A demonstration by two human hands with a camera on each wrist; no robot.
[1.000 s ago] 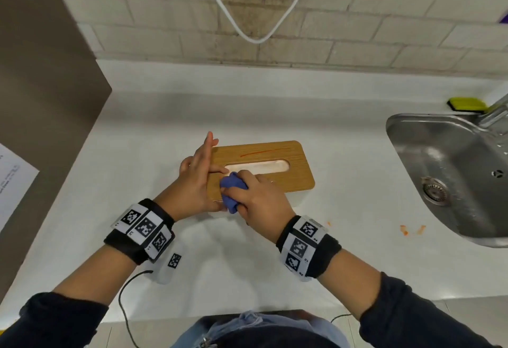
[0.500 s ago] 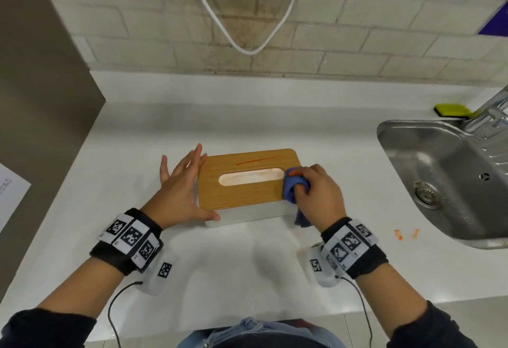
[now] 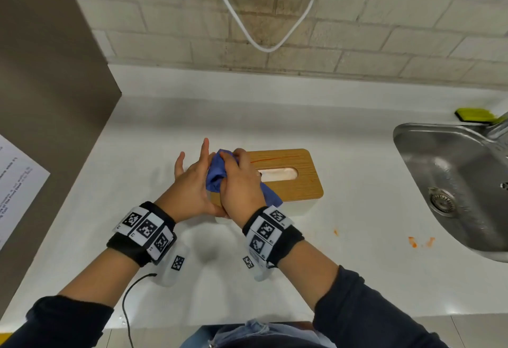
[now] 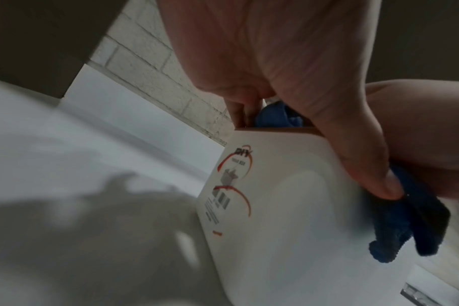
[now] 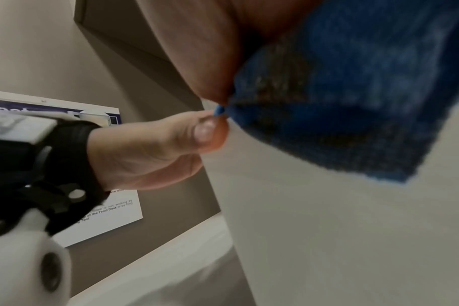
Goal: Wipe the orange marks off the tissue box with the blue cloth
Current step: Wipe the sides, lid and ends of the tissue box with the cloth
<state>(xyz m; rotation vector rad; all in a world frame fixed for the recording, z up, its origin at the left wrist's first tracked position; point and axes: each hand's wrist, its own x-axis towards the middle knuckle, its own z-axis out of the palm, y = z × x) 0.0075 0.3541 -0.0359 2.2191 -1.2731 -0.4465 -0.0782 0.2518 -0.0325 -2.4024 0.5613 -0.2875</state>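
Right hand [image 3: 243, 185] grip: fingers curled tight round the bunched cloth [image 3: 217, 173], pressing it on the box [image 3: 286, 180] lid's left end. Left hand [image 3: 191, 185] isn't gripping anything: fingers straight & spread vs the box's left end wall, thumb on the near wall. Prob there to brace the box so it doesn't slide on the tabletop [image 3: 247, 273] under rubbing pressure.

Box sits mid-tabletop, wood lid up, slot in the middle. Orange mark [image 3: 275, 160] shows as a thin line along the lid's far side, right of the cloth, apparently not yet wiped. Cloth is wadded, not flat, likely to focus pressure; a loose tail hangs over the near edge.

Further right on the tabletop: orange smears [image 3: 420, 241] near the sink [image 3: 412, 141]. Beyond it a green sponge [image 3: 474, 114]; on the back wall a white cable [image 3: 264, 42] loops down.

View diffs: head cam alone shows the mark & overall layout. Left wrist cam shows what head can't: the box's [image 4: 288, 207] white end wall w/ a printed label [image 4: 231, 190], the thumb [image 4: 375, 176] pressed on the body, cloth [image 4: 419, 227] tail dangling beside it. Right wrist cam, v. blurred, shows the cloth's [image 5: 354, 93] underside w/ dark patches (dirt or shadow, can't tell) & the left thumb [image 5: 197, 134] against the box [image 5: 341, 238] wall.
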